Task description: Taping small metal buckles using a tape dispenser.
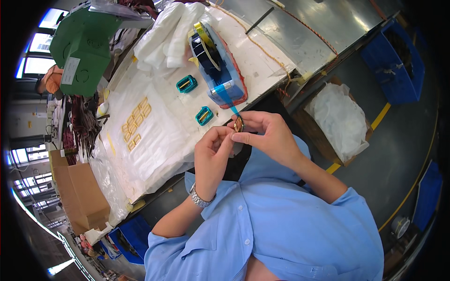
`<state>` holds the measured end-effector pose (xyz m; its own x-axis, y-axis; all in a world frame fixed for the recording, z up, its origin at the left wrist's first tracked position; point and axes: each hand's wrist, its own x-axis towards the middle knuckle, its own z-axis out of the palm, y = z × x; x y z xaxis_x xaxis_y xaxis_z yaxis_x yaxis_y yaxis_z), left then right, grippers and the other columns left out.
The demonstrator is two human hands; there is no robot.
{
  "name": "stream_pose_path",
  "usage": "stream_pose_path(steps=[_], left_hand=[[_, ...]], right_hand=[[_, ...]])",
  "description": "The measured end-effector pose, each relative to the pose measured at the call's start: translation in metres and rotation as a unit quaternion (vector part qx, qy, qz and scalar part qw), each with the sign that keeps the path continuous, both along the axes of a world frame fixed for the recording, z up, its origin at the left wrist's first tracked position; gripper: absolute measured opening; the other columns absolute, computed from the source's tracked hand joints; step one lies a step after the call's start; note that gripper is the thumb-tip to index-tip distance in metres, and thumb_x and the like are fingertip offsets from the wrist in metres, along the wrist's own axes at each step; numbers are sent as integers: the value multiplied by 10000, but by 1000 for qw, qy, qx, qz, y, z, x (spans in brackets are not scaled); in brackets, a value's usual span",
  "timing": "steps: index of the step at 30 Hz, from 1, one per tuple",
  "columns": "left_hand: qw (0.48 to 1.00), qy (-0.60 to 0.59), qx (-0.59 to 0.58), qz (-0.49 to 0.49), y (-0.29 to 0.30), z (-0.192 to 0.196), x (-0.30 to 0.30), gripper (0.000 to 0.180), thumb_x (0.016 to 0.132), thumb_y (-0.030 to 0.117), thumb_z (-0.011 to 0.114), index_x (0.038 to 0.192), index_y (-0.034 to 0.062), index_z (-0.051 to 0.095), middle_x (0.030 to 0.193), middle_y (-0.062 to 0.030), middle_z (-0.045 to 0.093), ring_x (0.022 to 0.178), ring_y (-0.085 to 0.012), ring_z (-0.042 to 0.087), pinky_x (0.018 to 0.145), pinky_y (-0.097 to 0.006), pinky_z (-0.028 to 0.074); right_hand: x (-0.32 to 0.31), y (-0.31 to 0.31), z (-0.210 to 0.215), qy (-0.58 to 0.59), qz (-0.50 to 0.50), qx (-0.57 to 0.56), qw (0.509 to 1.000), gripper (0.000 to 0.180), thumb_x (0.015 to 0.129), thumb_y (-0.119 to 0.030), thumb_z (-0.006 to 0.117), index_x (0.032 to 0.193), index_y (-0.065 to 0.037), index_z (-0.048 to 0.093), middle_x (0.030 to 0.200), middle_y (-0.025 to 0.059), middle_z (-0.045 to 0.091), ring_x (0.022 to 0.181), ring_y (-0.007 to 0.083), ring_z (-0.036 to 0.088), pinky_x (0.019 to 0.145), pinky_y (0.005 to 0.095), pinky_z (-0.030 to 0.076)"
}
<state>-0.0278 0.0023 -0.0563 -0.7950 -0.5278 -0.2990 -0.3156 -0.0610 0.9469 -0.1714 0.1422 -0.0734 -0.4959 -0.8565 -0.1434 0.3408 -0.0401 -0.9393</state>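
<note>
Close to the table's edge, a small gold buckle (239,124) is pinched between my two hands. My right hand (274,136) grips it from the right with thumb and fingers. From the left, the closed fingertips of my left hand (212,152) hold its near side. A strip of blue tape (226,97) runs down from a blue tape dispenser (234,75) to the buckle. Two buckles wrapped in teal tape, one farther (186,84) and one nearer (204,116), lie left of the dispenser. More gold buckles (136,117) lie in rows on white foam sheeting (161,140).
A green machine housing (82,51) and white foam rolls (171,35) stand at the far left. Below the table's left end is a cardboard box (84,196). On the right floor are a carton with a clear plastic liner (340,119) and a blue crate (393,65).
</note>
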Motion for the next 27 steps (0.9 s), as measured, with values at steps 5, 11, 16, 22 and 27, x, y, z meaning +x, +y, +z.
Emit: stream_pose_path(steps=[5, 11, 16, 22, 27], left_hand=[[931, 110, -349, -6, 18, 4, -3, 220, 961, -12, 767, 1179, -14, 738, 1037, -105, 776, 870, -182, 741, 782, -303, 580], [919, 96, -382, 8, 11, 10, -14, 90, 940, 6, 784, 1029, 5, 776, 840, -101, 743, 757, -188, 743, 690, -298, 569], [979, 61, -192, -19, -11, 18, -28, 86, 1000, 49, 740, 1019, -29, 768, 776, -78, 766, 683, -138, 755, 626, -274, 565], [998, 2, -14, -68, -38, 38, -43, 183, 1048, 121, 743, 980, -49, 753, 778, -55, 739, 648, -132, 734, 611, -255, 585], [991, -25, 101, -89, -51, 47, -50, 263, 1065, 195, 754, 945, -36, 719, 785, -46, 704, 612, -117, 701, 588, -297, 633]], right_hand=[[11, -2, 11, -52, -26, 12, 998, 409, 985, -85, 831, 1330, 91, 700, 1209, 136, 800, 1116, 140, 747, 974, 292, 603], [13, -9, 10, 13, -62, 12, 998, 358, 1029, -236, 805, 1193, 80, 768, 975, 92, 831, 873, 77, 745, 755, 254, 598], [9, -10, 1, 56, -48, 24, 997, 402, 1060, -324, 766, 1169, 63, 780, 917, 83, 826, 827, 70, 730, 738, 263, 578], [-3, -6, 0, 1, 5, -2, 1000, 411, 1051, -246, 768, 1311, 68, 712, 1070, 92, 804, 997, 119, 741, 907, 293, 584], [-23, -11, 1, 47, 8, -58, 997, 556, 997, -112, 811, 1467, 91, 594, 1271, 120, 759, 1179, 181, 737, 1061, 346, 583]])
